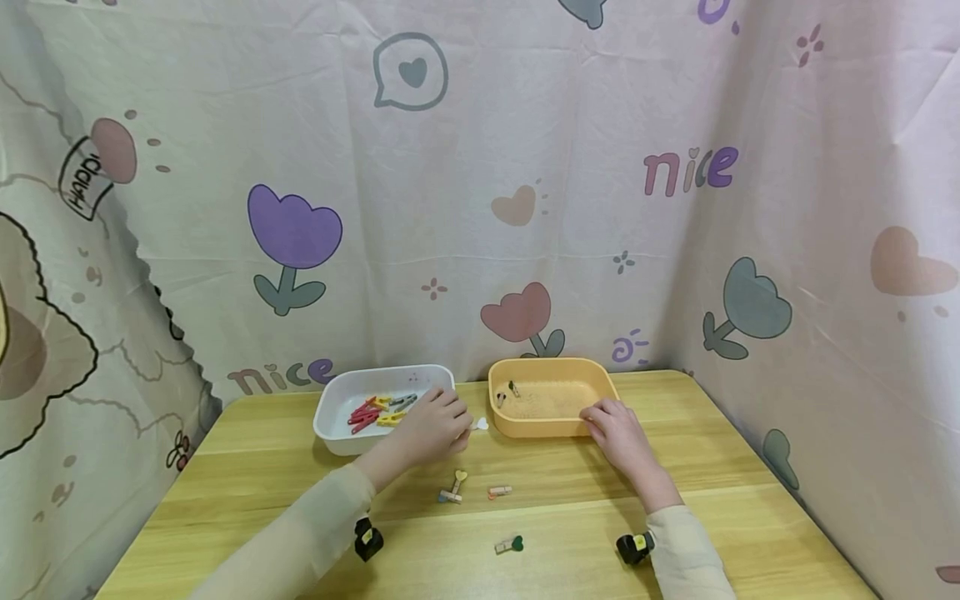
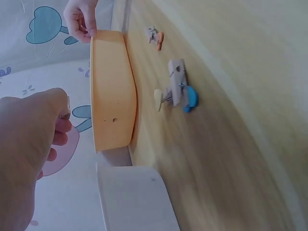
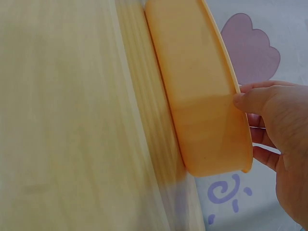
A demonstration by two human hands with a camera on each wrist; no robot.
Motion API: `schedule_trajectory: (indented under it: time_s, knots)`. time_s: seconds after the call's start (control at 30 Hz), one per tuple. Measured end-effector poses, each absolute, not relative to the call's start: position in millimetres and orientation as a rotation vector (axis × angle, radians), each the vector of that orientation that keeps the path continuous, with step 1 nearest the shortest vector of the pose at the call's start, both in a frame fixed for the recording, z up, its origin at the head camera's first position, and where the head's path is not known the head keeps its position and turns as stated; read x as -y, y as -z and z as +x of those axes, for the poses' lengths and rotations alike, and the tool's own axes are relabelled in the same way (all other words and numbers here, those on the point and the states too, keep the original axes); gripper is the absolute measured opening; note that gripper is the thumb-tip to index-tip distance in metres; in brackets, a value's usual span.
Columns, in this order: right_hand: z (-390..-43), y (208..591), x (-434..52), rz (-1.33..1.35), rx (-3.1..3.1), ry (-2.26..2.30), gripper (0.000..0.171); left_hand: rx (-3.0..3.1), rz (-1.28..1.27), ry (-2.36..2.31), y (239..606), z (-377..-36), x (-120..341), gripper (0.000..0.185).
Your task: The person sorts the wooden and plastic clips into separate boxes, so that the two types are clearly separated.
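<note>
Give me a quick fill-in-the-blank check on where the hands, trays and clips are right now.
1. The right hand holds the rim of the ____ tray.
2. The coloured clips lie piled in the ____ tray.
3. The left hand pinches a small clip with a ____ heart on it.
4. The green-heart clip lies on the ____, nearest the person.

Missing words: orange; white; white; table
</note>
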State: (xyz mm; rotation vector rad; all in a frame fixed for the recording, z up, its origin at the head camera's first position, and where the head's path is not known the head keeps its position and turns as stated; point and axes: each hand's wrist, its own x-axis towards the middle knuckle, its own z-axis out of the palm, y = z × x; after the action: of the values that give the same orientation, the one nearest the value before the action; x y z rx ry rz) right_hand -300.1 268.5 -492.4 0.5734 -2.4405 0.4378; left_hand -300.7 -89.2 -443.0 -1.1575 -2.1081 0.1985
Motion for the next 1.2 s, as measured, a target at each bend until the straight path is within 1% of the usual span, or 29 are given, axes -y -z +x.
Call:
schedule_trajectory:
  time_s: [0.43, 0.73, 1.2]
  knots:
    - [-301, 492, -269, 0.583, 2.434, -0.440, 0.011, 2.119, -1.155, -0.185, 436, -326, 72, 0.012]
    - [-300, 491, -268, 0.582, 2.440, -0.455, 0.011, 2.059, -1.098, -0.210, 433, -343, 58, 0.011]
    - [-301, 493, -268, 0.589, 2.422, -0.450, 0.012, 2.221, -1.044, -0.201, 431, -362, 35, 0.013]
